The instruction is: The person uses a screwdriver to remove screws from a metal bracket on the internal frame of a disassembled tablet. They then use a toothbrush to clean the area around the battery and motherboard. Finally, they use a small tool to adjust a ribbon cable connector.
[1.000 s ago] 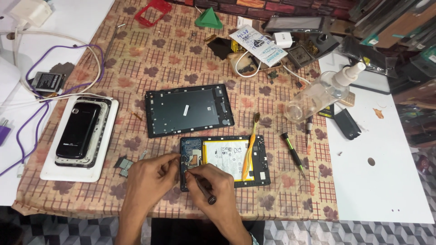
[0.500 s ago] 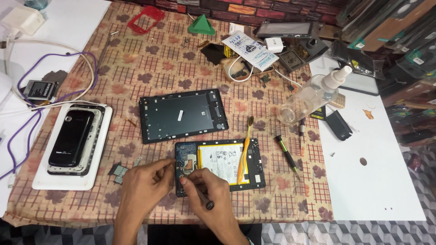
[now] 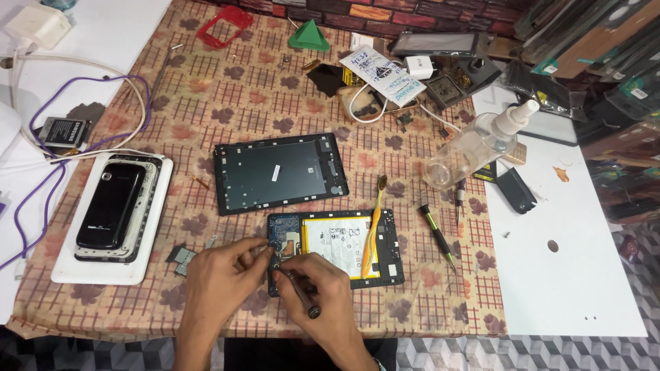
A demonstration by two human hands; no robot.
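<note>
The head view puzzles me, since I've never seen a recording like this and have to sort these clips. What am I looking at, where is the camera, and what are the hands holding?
The camera sits on a person's head and looks down at their own two bare hands; there is no machine. They work at a table covered by a patterned cloth. In front of them lies an opened tablet, its pale battery showing, with a yellow brush lying across it. The right hand grips a thin tool, its tip at the tablet's circuit board. The left hand pinches something there too; it is too small to tell what. Behind the tablet lies its dark back cover. To the left a black phone rests on a white tray. To the right are a green-handled screwdriver and a clear spray bottle.
</note>
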